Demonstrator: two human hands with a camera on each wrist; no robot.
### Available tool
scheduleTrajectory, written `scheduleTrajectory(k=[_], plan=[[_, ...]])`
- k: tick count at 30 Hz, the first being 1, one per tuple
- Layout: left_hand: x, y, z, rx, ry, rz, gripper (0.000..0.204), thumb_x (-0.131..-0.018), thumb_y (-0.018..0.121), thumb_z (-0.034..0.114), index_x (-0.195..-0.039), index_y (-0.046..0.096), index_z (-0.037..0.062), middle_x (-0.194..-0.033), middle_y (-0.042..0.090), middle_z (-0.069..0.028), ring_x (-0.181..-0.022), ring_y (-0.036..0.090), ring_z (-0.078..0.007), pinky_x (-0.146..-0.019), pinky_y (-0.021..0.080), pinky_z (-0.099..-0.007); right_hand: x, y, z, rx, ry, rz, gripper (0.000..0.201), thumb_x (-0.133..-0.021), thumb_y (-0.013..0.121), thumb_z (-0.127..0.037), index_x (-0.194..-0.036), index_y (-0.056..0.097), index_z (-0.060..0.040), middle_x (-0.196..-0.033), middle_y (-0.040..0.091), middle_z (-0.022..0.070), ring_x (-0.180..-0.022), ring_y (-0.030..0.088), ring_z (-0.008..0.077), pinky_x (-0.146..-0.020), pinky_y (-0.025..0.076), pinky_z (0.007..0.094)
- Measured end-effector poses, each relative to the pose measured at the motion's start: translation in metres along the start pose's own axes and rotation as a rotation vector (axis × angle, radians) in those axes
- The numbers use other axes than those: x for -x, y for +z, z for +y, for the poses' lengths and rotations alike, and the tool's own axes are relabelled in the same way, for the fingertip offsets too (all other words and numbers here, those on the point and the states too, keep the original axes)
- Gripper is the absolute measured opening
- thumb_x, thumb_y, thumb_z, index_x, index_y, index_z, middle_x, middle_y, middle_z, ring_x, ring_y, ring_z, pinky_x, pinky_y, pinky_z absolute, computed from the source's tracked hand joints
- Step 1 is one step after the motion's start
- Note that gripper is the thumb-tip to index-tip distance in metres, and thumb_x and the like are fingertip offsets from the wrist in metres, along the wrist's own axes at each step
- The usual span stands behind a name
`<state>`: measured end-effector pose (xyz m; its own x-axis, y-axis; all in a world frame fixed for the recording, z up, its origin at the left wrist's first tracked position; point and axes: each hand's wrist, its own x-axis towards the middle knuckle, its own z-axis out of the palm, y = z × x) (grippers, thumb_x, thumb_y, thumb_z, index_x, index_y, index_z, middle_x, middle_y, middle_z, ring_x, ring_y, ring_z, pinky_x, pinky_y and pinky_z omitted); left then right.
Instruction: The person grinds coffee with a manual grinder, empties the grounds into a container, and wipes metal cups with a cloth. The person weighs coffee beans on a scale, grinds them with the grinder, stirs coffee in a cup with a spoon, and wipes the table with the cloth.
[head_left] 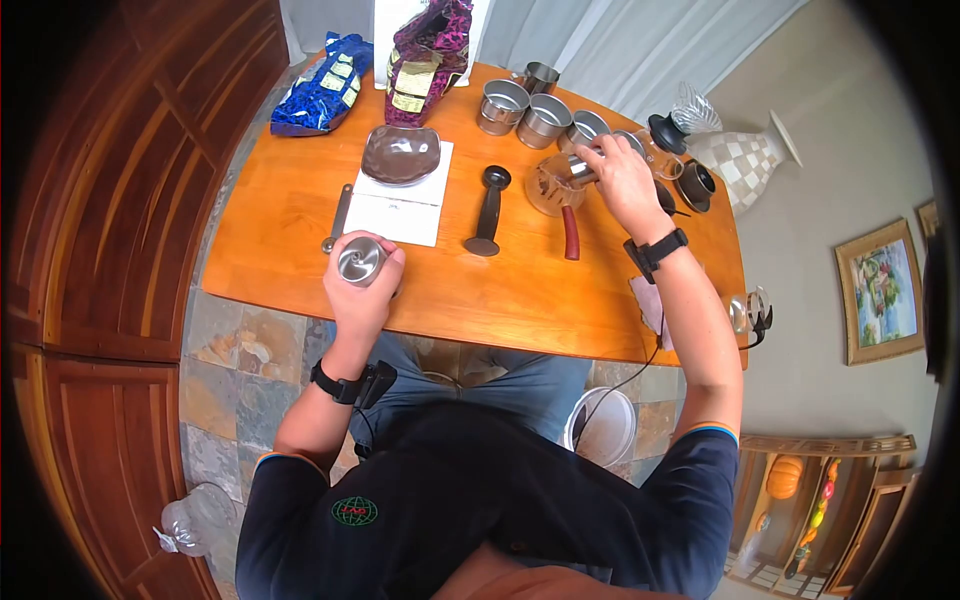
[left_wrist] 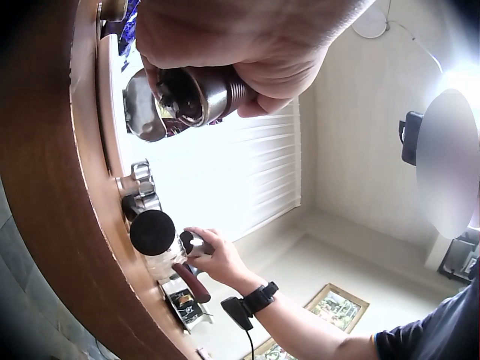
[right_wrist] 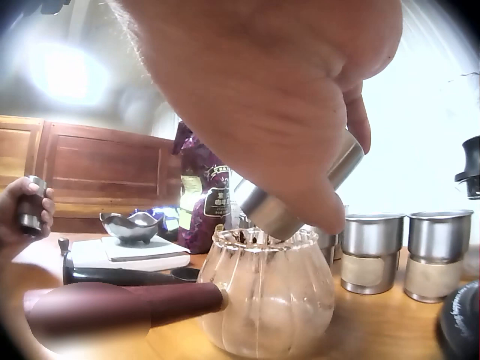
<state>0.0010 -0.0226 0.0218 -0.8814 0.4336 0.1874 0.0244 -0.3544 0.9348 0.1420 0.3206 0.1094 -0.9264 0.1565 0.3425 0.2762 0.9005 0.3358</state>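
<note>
My left hand [head_left: 362, 285] grips a metal cylinder [head_left: 361, 261] with a ridged part, raised near the table's front edge. With its fingers round a steel cup [right_wrist: 276, 217], my right hand [head_left: 622, 185] holds it tilted over a ribbed glass pot [right_wrist: 266, 292]. The cup's lower end is at the pot's rim, and small dark bits show there in the right wrist view. The pot has a dark red handle [head_left: 571, 232] and stands on the table. The inside of the cup is hidden.
A black scoop-like tool [head_left: 488, 210], a brown dish [head_left: 401, 155] on a white scale [head_left: 395, 215] and a dark handle-like bar [head_left: 342, 212] lie between the hands. Several steel cups [head_left: 503, 106], a purple bag [head_left: 425, 70] and a blue bag [head_left: 322, 90] stand behind; a cloth [head_left: 650, 300] lies right.
</note>
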Motion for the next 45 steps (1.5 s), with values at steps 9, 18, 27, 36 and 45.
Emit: scheduleTrajectory(k=[9, 18, 27, 36, 45], plan=[[0.000, 0.002, 0.003, 0.012, -0.008, 0.000, 0.024, -0.084, 0.071, -0.006, -0.102, 0.056, 0.0027, -0.085, 0.064, -0.0043, -0.063, 0.058, -0.0075, -0.053, 0.046, -0.0234, -0.001, 0.004, -0.001, 0.014, -0.047, 0.074, 0.041, -0.084, 0.059, -0.005, -0.122, 0.067, -0.0196, -0.114, 0.061, 0.0062, -0.111, 0.058, 0.0256, -0.092, 0.050, 0.0381], [0.000, 0.002, 0.003, 0.017, -0.013, -0.004, 0.025, -0.085, 0.070, -0.006, -0.103, 0.056, 0.0025, -0.086, 0.064, -0.0043, -0.062, 0.057, -0.0076, -0.053, 0.045, -0.0238, 0.001, 0.000, -0.003, 0.019, -0.015, 0.000, 0.041, -0.085, 0.058, -0.004, -0.121, 0.068, -0.0210, -0.116, 0.061, 0.0055, -0.112, 0.057, 0.0251, -0.092, 0.049, 0.0383], [-0.001, 0.002, 0.003, 0.044, -0.023, -0.007, 0.025, -0.085, 0.070, -0.006, -0.103, 0.056, 0.0023, -0.086, 0.064, -0.0052, -0.062, 0.057, -0.0085, -0.052, 0.045, -0.0247, 0.006, 0.004, -0.003, -0.042, 0.022, 0.069, 0.047, -0.082, 0.059, 0.000, -0.123, 0.067, -0.0218, -0.113, 0.061, 0.0046, -0.109, 0.058, 0.0249, -0.092, 0.049, 0.0380], [0.001, 0.004, 0.006, 0.045, -0.023, -0.003, 0.025, -0.085, 0.070, -0.006, -0.104, 0.055, 0.0018, -0.087, 0.064, -0.0055, -0.063, 0.058, -0.0085, -0.053, 0.046, -0.0248, 0.006, 0.005, -0.002, -0.034, 0.025, 0.075, 0.048, -0.081, 0.060, -0.001, -0.123, 0.067, -0.0228, -0.114, 0.061, 0.0051, -0.109, 0.058, 0.0252, -0.094, 0.049, 0.0382], [0.001, 0.004, 0.007, 0.072, -0.038, -0.028, 0.025, -0.085, 0.069, -0.006, -0.104, 0.056, 0.0024, -0.086, 0.064, -0.0050, -0.063, 0.058, -0.0085, -0.053, 0.046, -0.0245, 0.010, 0.008, -0.003, -0.070, 0.061, 0.100, 0.048, -0.081, 0.062, -0.001, -0.123, 0.067, -0.0227, -0.113, 0.061, 0.0059, -0.108, 0.059, 0.0255, -0.093, 0.051, 0.0381]])
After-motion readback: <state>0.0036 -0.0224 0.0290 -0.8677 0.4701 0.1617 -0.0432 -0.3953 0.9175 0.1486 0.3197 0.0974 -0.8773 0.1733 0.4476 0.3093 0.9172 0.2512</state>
